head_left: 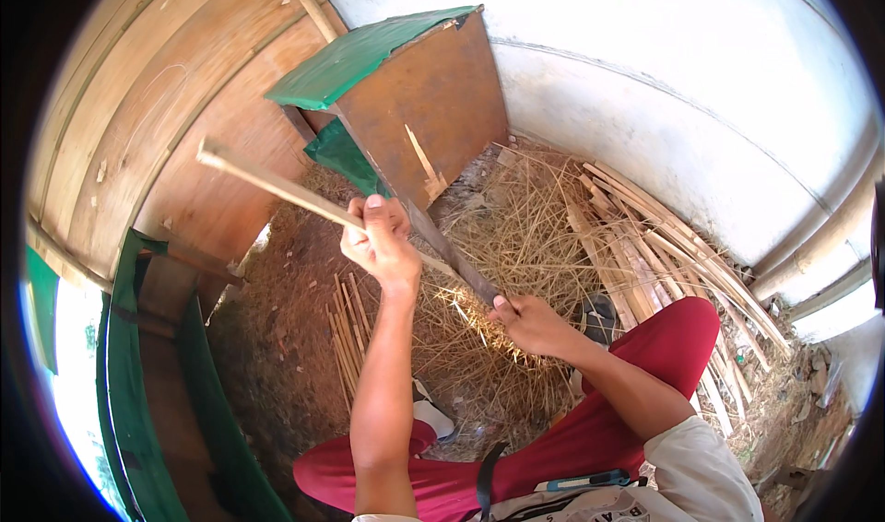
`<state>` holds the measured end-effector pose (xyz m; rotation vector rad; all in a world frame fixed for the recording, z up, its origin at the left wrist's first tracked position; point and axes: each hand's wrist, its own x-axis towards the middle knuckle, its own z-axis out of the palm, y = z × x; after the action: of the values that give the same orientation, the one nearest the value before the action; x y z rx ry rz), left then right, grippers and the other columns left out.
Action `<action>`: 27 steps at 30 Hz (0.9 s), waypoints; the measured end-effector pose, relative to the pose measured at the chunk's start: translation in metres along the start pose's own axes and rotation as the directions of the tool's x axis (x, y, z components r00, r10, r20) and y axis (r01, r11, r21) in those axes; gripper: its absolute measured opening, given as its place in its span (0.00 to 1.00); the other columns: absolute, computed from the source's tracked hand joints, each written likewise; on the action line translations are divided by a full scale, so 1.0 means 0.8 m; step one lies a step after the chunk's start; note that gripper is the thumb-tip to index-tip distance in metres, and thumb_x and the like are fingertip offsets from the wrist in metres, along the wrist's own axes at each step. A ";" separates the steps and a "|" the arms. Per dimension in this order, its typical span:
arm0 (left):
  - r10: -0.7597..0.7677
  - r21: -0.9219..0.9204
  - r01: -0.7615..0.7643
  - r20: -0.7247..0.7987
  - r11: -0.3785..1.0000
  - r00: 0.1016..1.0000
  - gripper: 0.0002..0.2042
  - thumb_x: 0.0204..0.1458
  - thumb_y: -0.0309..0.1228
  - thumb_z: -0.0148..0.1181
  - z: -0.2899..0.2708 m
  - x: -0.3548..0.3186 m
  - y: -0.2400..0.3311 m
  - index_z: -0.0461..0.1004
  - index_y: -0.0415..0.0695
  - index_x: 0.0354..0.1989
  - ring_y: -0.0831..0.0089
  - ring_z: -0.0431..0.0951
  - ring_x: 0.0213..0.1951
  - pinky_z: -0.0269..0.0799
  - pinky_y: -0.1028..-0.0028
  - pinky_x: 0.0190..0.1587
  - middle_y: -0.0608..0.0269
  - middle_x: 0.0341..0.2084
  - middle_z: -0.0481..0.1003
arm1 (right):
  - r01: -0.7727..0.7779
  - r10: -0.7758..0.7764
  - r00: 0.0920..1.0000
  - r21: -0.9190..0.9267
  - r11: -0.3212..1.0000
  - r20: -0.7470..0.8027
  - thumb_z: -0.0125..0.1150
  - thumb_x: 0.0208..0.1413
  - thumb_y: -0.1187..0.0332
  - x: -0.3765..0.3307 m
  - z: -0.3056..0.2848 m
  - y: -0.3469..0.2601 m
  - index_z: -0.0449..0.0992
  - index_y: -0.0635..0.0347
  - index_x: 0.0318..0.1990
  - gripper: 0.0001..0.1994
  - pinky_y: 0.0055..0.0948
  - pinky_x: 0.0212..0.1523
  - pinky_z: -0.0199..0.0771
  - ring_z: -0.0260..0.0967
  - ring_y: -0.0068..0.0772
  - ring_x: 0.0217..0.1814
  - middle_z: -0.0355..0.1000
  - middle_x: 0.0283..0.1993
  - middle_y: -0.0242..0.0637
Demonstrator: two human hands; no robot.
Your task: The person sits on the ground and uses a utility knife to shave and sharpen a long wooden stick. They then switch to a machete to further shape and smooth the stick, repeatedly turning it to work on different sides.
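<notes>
Evidently, your left hand is closed around the pale stick, thumb laid along it, with the longer part reaching far and left above the dirt floor and a short end running near and right towards the dark blade; whether they touch, you can't tell from this angle. Your right hand is curled round the blade's near end, its handle hidden. Expect the stick to be light, stiff and dry, probably splintery along its edges, and liable to twist in a loose hold. Grip it firmly well back from the blade, which likely weighs more.
</notes>
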<state>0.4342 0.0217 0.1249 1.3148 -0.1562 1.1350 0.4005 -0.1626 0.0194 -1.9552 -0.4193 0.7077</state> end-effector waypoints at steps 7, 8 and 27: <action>-0.033 -0.163 0.063 0.179 0.985 0.983 0.20 0.58 0.32 0.55 -0.018 0.007 0.004 0.50 0.49 0.18 0.81 0.51 0.13 0.45 0.77 0.15 0.70 0.11 0.51 | 0.013 -0.022 0.994 -0.087 0.996 -0.105 0.45 0.66 0.56 0.007 0.010 0.028 0.76 0.73 0.41 0.23 0.45 0.35 0.73 0.74 0.57 0.30 0.74 0.25 0.55; -0.038 -0.174 0.071 0.186 0.982 0.982 0.20 0.58 0.33 0.55 -0.021 0.009 0.003 0.50 0.48 0.18 0.81 0.51 0.13 0.46 0.76 0.15 0.70 0.11 0.51 | 0.012 -0.018 0.994 -0.055 0.998 -0.105 0.46 0.66 0.57 0.007 0.011 0.027 0.75 0.73 0.43 0.22 0.45 0.34 0.73 0.74 0.55 0.28 0.74 0.25 0.54; 0.185 -0.248 -0.123 0.241 0.961 0.953 0.15 0.61 0.34 0.47 -0.234 0.089 0.225 0.54 0.50 0.22 0.76 0.52 0.20 0.53 0.76 0.21 0.68 0.17 0.53 | -0.178 0.371 0.928 0.898 0.403 0.017 0.60 0.62 0.52 0.045 0.000 0.031 0.63 0.53 0.37 0.17 0.17 0.13 0.52 0.50 0.13 0.15 0.61 0.23 0.23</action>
<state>0.2483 0.1837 0.2329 1.2549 -0.5797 1.0344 0.4281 -0.1541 -0.0136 -1.0116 0.4002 0.7269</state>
